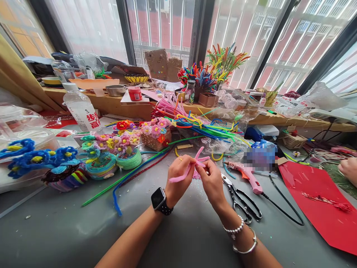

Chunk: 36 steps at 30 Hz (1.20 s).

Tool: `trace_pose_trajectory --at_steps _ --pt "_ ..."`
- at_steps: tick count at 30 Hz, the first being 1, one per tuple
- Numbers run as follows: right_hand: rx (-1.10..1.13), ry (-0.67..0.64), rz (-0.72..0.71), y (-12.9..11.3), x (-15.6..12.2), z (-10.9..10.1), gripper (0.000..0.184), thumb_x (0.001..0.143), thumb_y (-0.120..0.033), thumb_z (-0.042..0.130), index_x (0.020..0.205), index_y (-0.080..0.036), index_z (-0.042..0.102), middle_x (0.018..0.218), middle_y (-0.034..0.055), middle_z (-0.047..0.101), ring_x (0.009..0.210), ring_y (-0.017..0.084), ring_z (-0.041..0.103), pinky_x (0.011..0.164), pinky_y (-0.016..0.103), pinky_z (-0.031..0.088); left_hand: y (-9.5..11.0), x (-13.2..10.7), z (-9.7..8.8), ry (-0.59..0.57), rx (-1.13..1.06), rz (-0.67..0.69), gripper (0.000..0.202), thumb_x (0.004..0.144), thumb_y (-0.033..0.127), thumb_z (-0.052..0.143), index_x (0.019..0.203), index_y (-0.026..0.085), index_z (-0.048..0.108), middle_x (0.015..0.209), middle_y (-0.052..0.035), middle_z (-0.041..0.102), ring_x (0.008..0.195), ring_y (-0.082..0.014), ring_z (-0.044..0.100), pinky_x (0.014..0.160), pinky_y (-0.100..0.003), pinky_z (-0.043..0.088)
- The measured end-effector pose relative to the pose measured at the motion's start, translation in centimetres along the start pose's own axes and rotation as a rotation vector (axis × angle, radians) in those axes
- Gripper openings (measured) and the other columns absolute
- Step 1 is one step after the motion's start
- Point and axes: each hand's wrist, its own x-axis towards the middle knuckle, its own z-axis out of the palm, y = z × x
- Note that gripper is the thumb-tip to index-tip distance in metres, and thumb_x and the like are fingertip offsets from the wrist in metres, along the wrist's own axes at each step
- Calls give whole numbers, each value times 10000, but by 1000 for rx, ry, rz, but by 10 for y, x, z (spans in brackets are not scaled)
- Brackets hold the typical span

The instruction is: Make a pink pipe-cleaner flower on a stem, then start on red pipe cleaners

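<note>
Both hands: two are counted; the left hand (180, 171) and the right hand (209, 181) are brought close together, fingertips pinched on pink fuzzy stems.
Pink fuzzy stems (199, 153): held crossed between the two hands, above the tabletop (184, 238); how many pieces are crossed cannot be told.
Slip risk: the crossing could be loosened if the pinch were eased, since nothing but fingertips is seen holding it.
Scissors (231, 187): one pair, lying just right of the right hand; the forearm could be nicked or the handles knocked by a sideways sweep.
Glue gun (253, 182): one, beyond the scissors, its nozzle pointed toward the right hand; a burn could be caused if it is hot, which cannot be told.
Flower pots: three are counted left of the left hand: striped (65, 176), teal (100, 167), mint (129, 160).
Woven basket (153, 140): one, flower-filled, ahead and left of the left hand.
Red sheet (309, 182): one, well right of the right hand.
Another person's hand (349, 171): one, at the far right edge.
</note>
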Motion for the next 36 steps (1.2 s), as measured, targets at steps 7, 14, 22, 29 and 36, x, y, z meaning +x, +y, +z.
trace_pose_trajectory --at_steps 7,14,22,29,36 --pt "555 -262 561 -3 10 -7 131 621 -271 539 591 -164 470 526 -49 384 442 66 351 381 183 251 -4 4 1 -42 -137 -105 61 721 220 517 673 195 546 651 -1 567 630 -130 509 603 -232 378" --pt "-536 -6 -393 5 10 -14 123 720 -200 475 782 -159 573 779 67 534 705 183 479 638 328 404 -10 9 -3 -4 -258 -217 88 709 256 538 676 176 521 633 13 540 610 -114 516 582 -211 393" --pt "-916 70 -828 5 7 -13 163 813 -170 427 876 -187 577 796 77 547 713 188 472 641 317 418 -9 6 2 -33 -252 -227 94 690 269 557 672 178 541 641 2 550 610 -124 506 574 -219 386" --pt "-781 6 -711 10 7 -11 164 819 -178 416 832 -187 579 745 63 537 704 180 475 628 302 407 -7 4 2 9 -71 -103 63 720 223 517 675 204 557 649 3 568 622 -131 504 600 -227 363" --pt "-104 -19 -74 6 3 -2 156 735 -308 514 658 -175 535 589 -19 417 526 111 363 493 243 318 -4 -2 1 -34 173 111 164 771 177 424 777 222 581 715 -33 581 702 -160 501 679 -262 368"
